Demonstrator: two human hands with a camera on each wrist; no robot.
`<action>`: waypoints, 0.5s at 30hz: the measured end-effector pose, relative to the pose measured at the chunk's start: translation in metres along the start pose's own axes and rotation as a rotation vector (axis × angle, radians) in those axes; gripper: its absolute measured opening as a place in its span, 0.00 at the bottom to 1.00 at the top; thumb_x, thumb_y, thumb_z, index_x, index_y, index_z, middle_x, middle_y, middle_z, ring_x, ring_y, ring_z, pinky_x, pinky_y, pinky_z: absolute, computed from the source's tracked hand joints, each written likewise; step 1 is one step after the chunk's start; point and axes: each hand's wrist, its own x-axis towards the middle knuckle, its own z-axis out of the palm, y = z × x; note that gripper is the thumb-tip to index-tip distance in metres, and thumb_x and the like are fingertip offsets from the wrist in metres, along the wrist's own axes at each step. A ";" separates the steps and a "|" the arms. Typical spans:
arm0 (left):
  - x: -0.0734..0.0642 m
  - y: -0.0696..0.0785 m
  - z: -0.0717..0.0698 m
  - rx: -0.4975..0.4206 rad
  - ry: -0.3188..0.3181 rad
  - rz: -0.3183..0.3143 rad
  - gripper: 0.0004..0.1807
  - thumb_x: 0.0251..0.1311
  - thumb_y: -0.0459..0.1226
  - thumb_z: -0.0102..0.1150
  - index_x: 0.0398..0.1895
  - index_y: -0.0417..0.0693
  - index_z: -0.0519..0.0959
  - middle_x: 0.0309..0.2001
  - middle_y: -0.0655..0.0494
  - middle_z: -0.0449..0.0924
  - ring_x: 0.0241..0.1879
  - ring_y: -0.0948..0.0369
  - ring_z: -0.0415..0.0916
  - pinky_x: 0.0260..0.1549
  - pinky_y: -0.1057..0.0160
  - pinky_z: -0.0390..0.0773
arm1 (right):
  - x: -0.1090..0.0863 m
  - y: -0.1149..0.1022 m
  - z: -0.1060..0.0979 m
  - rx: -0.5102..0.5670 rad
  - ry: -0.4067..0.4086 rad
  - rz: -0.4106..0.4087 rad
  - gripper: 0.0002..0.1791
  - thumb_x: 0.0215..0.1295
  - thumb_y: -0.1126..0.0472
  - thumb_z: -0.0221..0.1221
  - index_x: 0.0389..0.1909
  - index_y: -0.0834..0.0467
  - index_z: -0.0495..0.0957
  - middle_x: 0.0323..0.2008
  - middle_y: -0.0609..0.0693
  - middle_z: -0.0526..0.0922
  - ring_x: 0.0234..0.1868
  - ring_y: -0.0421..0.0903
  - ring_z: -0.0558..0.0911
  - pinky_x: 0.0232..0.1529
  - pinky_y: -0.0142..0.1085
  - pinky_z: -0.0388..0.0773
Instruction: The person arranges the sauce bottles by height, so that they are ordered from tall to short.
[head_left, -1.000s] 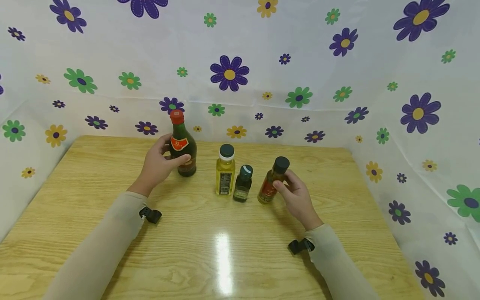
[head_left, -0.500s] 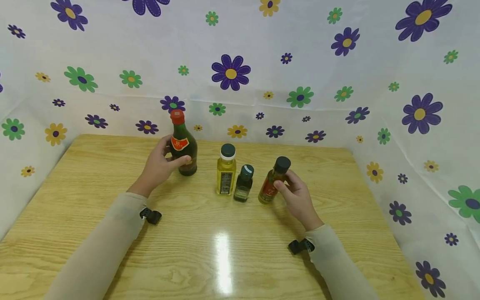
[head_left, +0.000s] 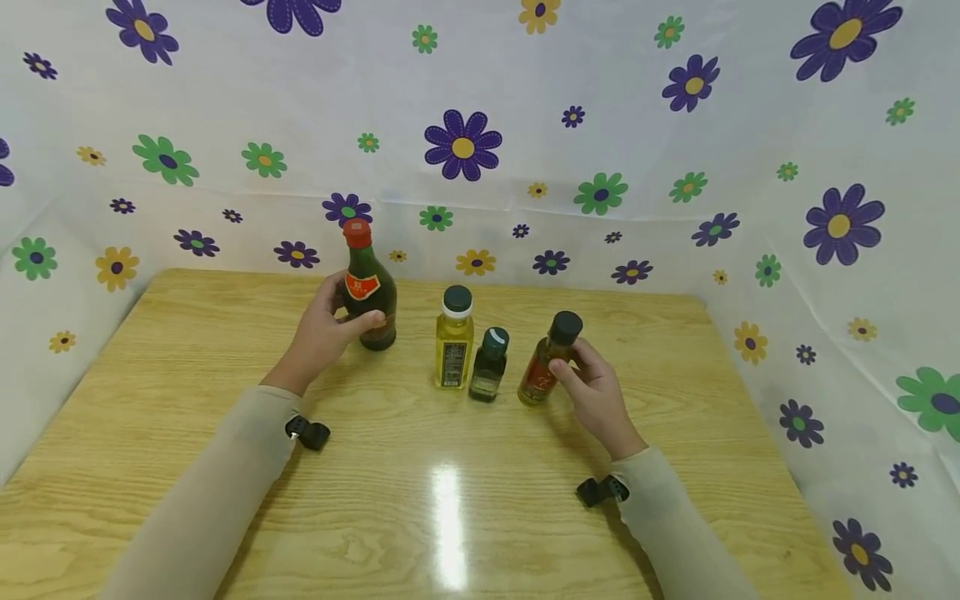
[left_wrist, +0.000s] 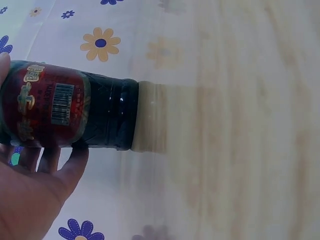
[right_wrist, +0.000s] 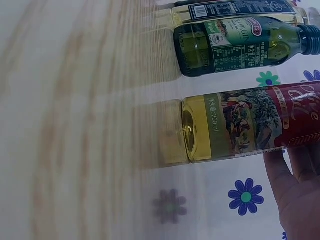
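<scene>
My left hand [head_left: 322, 329] grips a dark green bottle [head_left: 371, 287] with a red cap at the back left of the table. Its red label with a barcode shows in the left wrist view, the thumb across the front of the bottle. On the right, my right hand [head_left: 596, 392] holds an olive oil bottle [head_left: 538, 373] with a black cap and a red label marked 200ml [right_wrist: 245, 122]. Between them stand a yellow oil bottle [head_left: 453, 346] with a dark cap and white collar, and a small dark green olive oil bottle [head_left: 488, 367], side by side and upright.
The wooden table [head_left: 360, 517] carries all the bottles and reflects a bright light streak near its front. White cloth with printed flowers [head_left: 510, 75] stands behind and along both sides. Each sleeve has a black wrist camera [head_left: 309, 433] at its cuff.
The hands stay on the same two bottles, and the bottles keep their places. Only a slight shift of the whole head view shows.
</scene>
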 end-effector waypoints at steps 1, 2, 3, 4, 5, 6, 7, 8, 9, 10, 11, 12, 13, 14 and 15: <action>0.000 -0.001 0.000 0.002 0.000 -0.002 0.49 0.60 0.54 0.73 0.80 0.57 0.57 0.70 0.50 0.69 0.71 0.48 0.66 0.72 0.36 0.61 | 0.000 0.000 0.000 -0.005 0.001 -0.004 0.20 0.77 0.69 0.55 0.67 0.66 0.72 0.58 0.39 0.80 0.65 0.39 0.76 0.63 0.29 0.76; 0.000 -0.001 0.000 0.005 0.000 -0.004 0.50 0.60 0.54 0.73 0.80 0.58 0.56 0.71 0.50 0.69 0.70 0.48 0.66 0.72 0.35 0.61 | 0.000 0.000 0.000 -0.010 0.002 -0.007 0.20 0.77 0.69 0.55 0.67 0.66 0.72 0.57 0.39 0.80 0.65 0.39 0.76 0.63 0.29 0.76; 0.000 -0.001 0.001 0.004 0.001 -0.005 0.49 0.60 0.54 0.73 0.80 0.58 0.56 0.71 0.50 0.69 0.70 0.48 0.66 0.72 0.35 0.61 | 0.000 -0.001 0.000 -0.013 0.002 -0.010 0.20 0.77 0.69 0.55 0.67 0.67 0.72 0.57 0.39 0.80 0.65 0.39 0.76 0.63 0.30 0.76; 0.000 -0.001 0.001 0.003 0.001 -0.002 0.49 0.61 0.54 0.72 0.81 0.59 0.56 0.71 0.50 0.69 0.70 0.47 0.66 0.72 0.34 0.61 | 0.000 -0.001 0.000 -0.016 0.002 -0.010 0.20 0.77 0.69 0.55 0.67 0.67 0.72 0.57 0.39 0.80 0.65 0.39 0.76 0.63 0.30 0.76; 0.000 -0.002 0.001 -0.004 0.002 0.000 0.49 0.61 0.54 0.72 0.81 0.60 0.56 0.71 0.50 0.69 0.70 0.46 0.66 0.71 0.34 0.62 | 0.000 -0.001 0.000 -0.017 0.004 -0.009 0.20 0.77 0.69 0.55 0.67 0.66 0.72 0.57 0.39 0.80 0.65 0.39 0.76 0.63 0.29 0.76; 0.001 -0.002 0.002 -0.011 0.001 0.002 0.49 0.61 0.53 0.72 0.81 0.60 0.56 0.71 0.50 0.69 0.70 0.46 0.66 0.71 0.35 0.62 | 0.000 -0.001 0.000 -0.018 0.008 -0.006 0.20 0.77 0.69 0.55 0.66 0.66 0.73 0.57 0.39 0.80 0.65 0.39 0.76 0.63 0.29 0.76; 0.001 -0.001 0.002 -0.017 0.000 0.002 0.48 0.61 0.53 0.72 0.81 0.61 0.57 0.71 0.50 0.69 0.70 0.47 0.66 0.71 0.35 0.63 | 0.000 -0.001 0.000 -0.017 0.012 -0.003 0.20 0.77 0.69 0.55 0.66 0.66 0.73 0.56 0.39 0.80 0.65 0.39 0.76 0.63 0.29 0.76; 0.001 -0.001 0.002 -0.021 -0.001 0.003 0.48 0.61 0.53 0.72 0.81 0.61 0.57 0.71 0.50 0.69 0.70 0.47 0.66 0.70 0.35 0.64 | 0.000 0.000 0.000 -0.014 0.014 -0.002 0.20 0.77 0.69 0.55 0.66 0.67 0.72 0.56 0.39 0.80 0.65 0.39 0.77 0.63 0.29 0.76; 0.001 -0.001 0.003 -0.025 0.003 0.005 0.48 0.61 0.52 0.73 0.81 0.62 0.57 0.71 0.51 0.69 0.70 0.47 0.66 0.71 0.36 0.64 | 0.000 0.000 0.000 -0.010 0.015 0.001 0.20 0.77 0.69 0.55 0.66 0.67 0.72 0.56 0.39 0.80 0.64 0.40 0.77 0.63 0.30 0.76; 0.000 -0.001 0.003 -0.026 0.007 0.005 0.48 0.61 0.52 0.73 0.80 0.62 0.57 0.71 0.51 0.69 0.70 0.47 0.66 0.71 0.36 0.64 | 0.000 0.001 0.001 -0.005 0.015 0.004 0.20 0.77 0.69 0.55 0.66 0.67 0.72 0.57 0.39 0.80 0.64 0.40 0.77 0.63 0.30 0.76; 0.000 -0.001 0.003 -0.026 0.012 0.003 0.48 0.61 0.52 0.73 0.80 0.62 0.58 0.71 0.52 0.69 0.70 0.47 0.66 0.71 0.37 0.64 | 0.000 0.001 0.001 0.001 0.014 0.008 0.20 0.77 0.69 0.55 0.66 0.67 0.72 0.57 0.39 0.80 0.64 0.40 0.77 0.63 0.30 0.76; -0.001 -0.001 0.003 -0.025 0.017 0.005 0.48 0.61 0.52 0.73 0.81 0.62 0.57 0.71 0.51 0.69 0.70 0.47 0.66 0.71 0.37 0.63 | 0.000 0.001 0.001 0.006 0.011 0.010 0.20 0.77 0.69 0.55 0.67 0.67 0.72 0.58 0.39 0.80 0.64 0.40 0.77 0.63 0.30 0.76; -0.001 -0.001 0.004 -0.024 0.022 0.009 0.48 0.61 0.52 0.73 0.81 0.61 0.57 0.71 0.50 0.68 0.70 0.46 0.66 0.71 0.37 0.63 | 0.000 0.001 0.001 0.004 0.010 0.009 0.20 0.77 0.69 0.55 0.67 0.67 0.72 0.58 0.39 0.80 0.64 0.40 0.77 0.64 0.30 0.76; -0.002 0.000 0.005 -0.026 0.026 0.014 0.48 0.61 0.51 0.73 0.81 0.60 0.57 0.71 0.49 0.68 0.70 0.46 0.66 0.72 0.37 0.63 | 0.000 0.002 0.001 0.002 0.009 0.008 0.20 0.77 0.69 0.55 0.67 0.67 0.72 0.58 0.39 0.79 0.64 0.41 0.77 0.64 0.30 0.76; -0.003 0.000 0.006 -0.030 0.032 0.019 0.48 0.62 0.51 0.73 0.81 0.59 0.57 0.72 0.49 0.68 0.70 0.45 0.66 0.72 0.37 0.63 | 0.000 0.002 0.001 -0.003 0.008 0.009 0.20 0.78 0.68 0.55 0.67 0.66 0.72 0.58 0.39 0.79 0.64 0.40 0.76 0.64 0.30 0.75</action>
